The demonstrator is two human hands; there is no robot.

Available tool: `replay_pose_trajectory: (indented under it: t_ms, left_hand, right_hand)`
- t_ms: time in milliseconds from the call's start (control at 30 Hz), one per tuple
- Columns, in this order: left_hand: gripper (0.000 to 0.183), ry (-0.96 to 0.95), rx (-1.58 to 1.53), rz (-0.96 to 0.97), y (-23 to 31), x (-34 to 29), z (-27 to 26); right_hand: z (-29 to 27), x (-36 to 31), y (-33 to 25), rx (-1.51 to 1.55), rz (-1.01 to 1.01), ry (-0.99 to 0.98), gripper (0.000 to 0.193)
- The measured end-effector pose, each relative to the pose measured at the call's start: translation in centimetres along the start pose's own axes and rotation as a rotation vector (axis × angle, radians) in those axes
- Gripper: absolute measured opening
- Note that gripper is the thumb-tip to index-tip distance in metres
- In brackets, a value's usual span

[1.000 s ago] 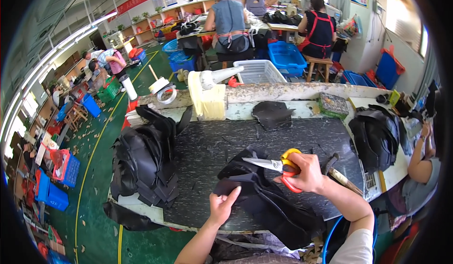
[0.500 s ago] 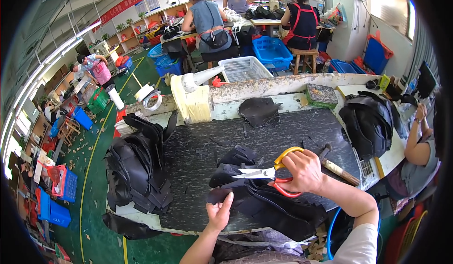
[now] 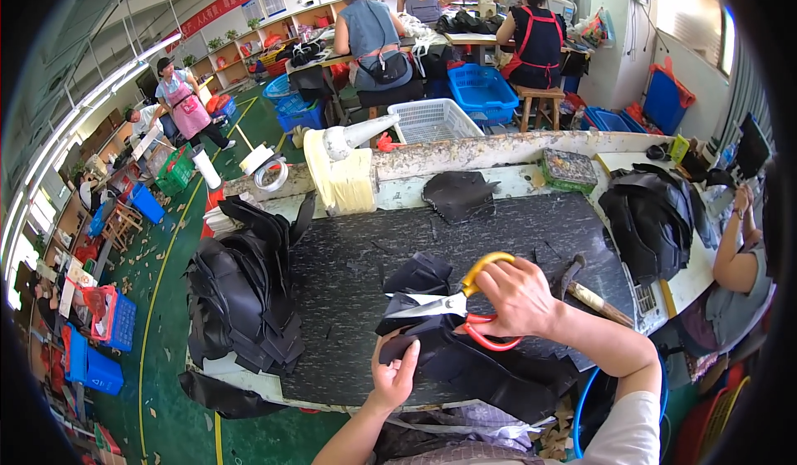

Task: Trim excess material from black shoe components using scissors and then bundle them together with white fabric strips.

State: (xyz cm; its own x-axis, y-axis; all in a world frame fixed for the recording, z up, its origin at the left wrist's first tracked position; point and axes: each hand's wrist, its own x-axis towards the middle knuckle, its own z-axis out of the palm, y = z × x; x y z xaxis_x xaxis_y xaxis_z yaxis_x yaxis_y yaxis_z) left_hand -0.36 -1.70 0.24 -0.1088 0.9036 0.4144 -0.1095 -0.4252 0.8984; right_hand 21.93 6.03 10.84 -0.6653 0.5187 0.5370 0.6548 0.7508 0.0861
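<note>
orange-handled scissors [image 3: 461,303], blades parted, pointing left, above a floppy black material piece [image 3: 465,365] on the dark table

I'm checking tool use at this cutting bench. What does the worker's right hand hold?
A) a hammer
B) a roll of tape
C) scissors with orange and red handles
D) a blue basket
C: the right hand grips the scissors by their orange and red loops, blades pointing left over the black piece that the left hand holds down.

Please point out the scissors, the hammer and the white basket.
scissors [image 3: 440,304], head view, on the silver blades.
hammer [image 3: 599,303], head view, on the wooden handle.
white basket [image 3: 435,121], head view, on the front mesh wall.
</note>
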Motion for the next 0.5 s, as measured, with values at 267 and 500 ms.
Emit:
replay_pose_trajectory:
  t_ms: [267,500]
  left_hand:
    - [0.025,0.164,-0.256,-0.026,2.0,1.5,1.7]
    - [0.051,0.113,0.021,0.044,0.2,2.8,-2.0]
  right_hand:
    - [4.3,-0.5,2.5,1.049,0.725,-0.051,0.041]
    - [5.7,0.8,0.7,1.469,0.617,-0.181,0.024]
